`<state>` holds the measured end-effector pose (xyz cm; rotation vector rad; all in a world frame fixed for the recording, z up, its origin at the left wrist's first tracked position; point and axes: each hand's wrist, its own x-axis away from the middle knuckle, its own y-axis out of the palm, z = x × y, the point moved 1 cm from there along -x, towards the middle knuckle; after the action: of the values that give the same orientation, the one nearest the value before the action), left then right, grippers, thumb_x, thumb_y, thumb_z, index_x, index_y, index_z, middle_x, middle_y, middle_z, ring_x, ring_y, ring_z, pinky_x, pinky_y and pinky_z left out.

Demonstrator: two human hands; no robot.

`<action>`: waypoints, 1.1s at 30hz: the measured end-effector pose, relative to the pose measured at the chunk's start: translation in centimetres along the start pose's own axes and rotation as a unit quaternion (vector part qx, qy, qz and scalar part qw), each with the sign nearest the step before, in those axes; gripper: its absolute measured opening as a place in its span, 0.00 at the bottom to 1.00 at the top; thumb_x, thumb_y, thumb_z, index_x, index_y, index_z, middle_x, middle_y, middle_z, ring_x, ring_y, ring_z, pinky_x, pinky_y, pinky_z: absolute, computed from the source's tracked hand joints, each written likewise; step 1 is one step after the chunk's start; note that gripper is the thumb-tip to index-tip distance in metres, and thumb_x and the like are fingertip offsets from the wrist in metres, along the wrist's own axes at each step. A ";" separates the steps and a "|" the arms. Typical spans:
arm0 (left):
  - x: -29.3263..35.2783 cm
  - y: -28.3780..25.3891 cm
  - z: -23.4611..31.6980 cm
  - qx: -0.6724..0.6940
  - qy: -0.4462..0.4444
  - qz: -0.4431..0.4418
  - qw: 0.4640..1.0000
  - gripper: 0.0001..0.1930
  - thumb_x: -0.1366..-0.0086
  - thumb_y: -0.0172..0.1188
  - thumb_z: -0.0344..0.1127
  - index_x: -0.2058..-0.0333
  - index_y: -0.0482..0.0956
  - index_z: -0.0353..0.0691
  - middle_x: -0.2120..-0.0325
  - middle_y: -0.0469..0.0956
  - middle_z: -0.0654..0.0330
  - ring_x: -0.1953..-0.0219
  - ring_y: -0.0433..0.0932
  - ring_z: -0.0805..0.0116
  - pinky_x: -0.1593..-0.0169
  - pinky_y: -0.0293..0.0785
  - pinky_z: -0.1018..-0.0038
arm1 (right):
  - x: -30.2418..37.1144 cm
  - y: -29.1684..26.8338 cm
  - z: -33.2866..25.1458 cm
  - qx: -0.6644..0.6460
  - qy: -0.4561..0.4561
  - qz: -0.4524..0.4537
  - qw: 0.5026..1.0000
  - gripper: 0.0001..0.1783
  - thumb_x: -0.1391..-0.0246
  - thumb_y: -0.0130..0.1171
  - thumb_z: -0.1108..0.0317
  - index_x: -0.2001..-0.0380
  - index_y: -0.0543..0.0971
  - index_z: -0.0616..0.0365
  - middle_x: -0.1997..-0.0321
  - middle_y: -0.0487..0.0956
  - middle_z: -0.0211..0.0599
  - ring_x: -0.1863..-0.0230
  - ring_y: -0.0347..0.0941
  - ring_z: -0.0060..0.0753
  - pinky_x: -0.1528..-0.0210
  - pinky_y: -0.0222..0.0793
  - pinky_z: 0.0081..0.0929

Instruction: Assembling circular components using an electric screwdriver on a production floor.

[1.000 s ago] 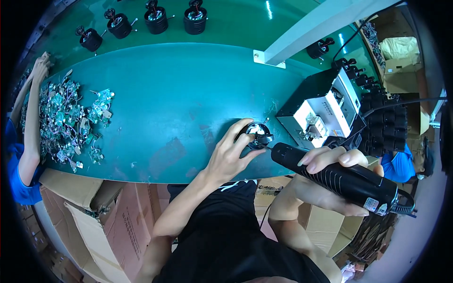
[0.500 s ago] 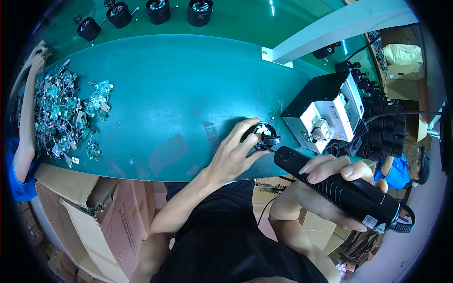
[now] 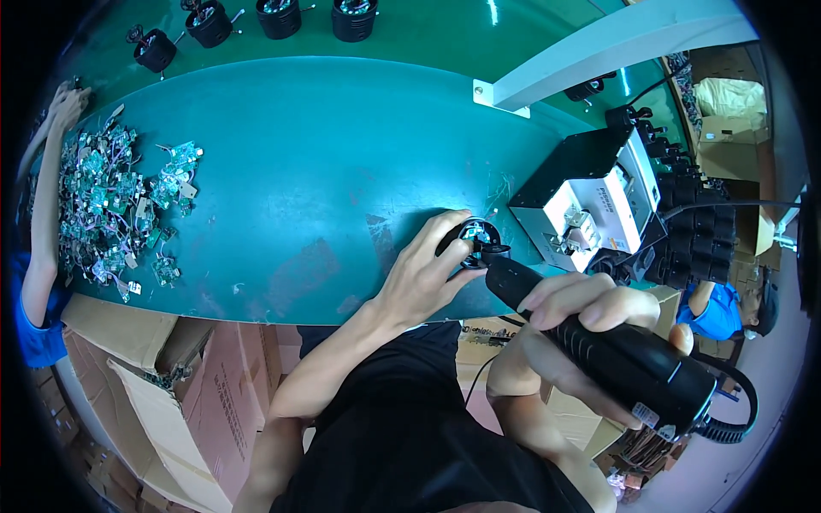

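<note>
Near the table's front edge, my left hand (image 3: 425, 278) is closed around a small round black housing (image 3: 481, 229) with shiny parts inside. Its thumb presses at the near side of the housing. My right hand (image 3: 590, 329) wraps round a black electric screwdriver (image 3: 629, 363) with a cord at its back end. The nose of the screwdriver points left and up, right beside the housing. Its bit is hidden, so I cannot tell whether it touches a screw.
A white and black screw feeder (image 3: 590, 209) stands to the right, with stacked black housings (image 3: 697, 231) behind it. Circuit boards with wires (image 3: 107, 201) are heaped at left beside a co-worker's arm (image 3: 47, 188). Black housings (image 3: 354, 19) line the far green belt. A white metal brace (image 3: 616, 51) crosses the upper right.
The screwdriver in my right hand has moved left, and its nose is now closer to the housing. My left hand keeps its hold in nearly the same place.
</note>
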<state>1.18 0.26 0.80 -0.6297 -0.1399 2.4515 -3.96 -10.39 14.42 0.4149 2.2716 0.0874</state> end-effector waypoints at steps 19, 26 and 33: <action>-0.2 0.5 0.1 -0.022 -0.045 0.010 0.999 0.35 0.52 0.72 0.28 0.45 0.67 0.32 0.48 0.71 0.48 0.51 0.75 0.52 0.48 0.73 0.64 | -2.1 -8.0 -2.0 0.225 -0.041 0.205 0.952 0.44 0.43 0.32 0.26 0.39 0.59 0.51 0.65 0.75 0.41 0.87 0.70 0.25 0.90 0.66 0.19; 0.4 0.6 0.1 -0.056 0.017 -0.038 0.998 0.38 0.53 0.71 0.26 0.43 0.64 0.29 0.46 0.70 0.45 0.48 0.73 0.49 0.44 0.71 0.61 | -0.8 -4.3 -1.5 0.113 -0.108 0.158 0.975 0.45 0.43 0.34 0.27 0.36 0.56 0.50 0.62 0.74 0.43 0.85 0.70 0.25 0.90 0.67 0.20; 0.2 0.5 0.5 -0.048 0.035 -0.047 0.997 0.37 0.53 0.69 0.25 0.43 0.64 0.28 0.46 0.69 0.45 0.46 0.72 0.47 0.41 0.68 0.59 | -0.7 -3.6 -0.5 0.072 -0.093 0.145 0.982 0.45 0.45 0.34 0.24 0.34 0.52 0.42 0.63 0.73 0.47 0.86 0.72 0.34 0.90 0.71 0.28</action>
<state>0.57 -0.05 1.03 -0.7341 -0.2550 2.3393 -4.84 -13.96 14.58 0.7972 2.0276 0.0313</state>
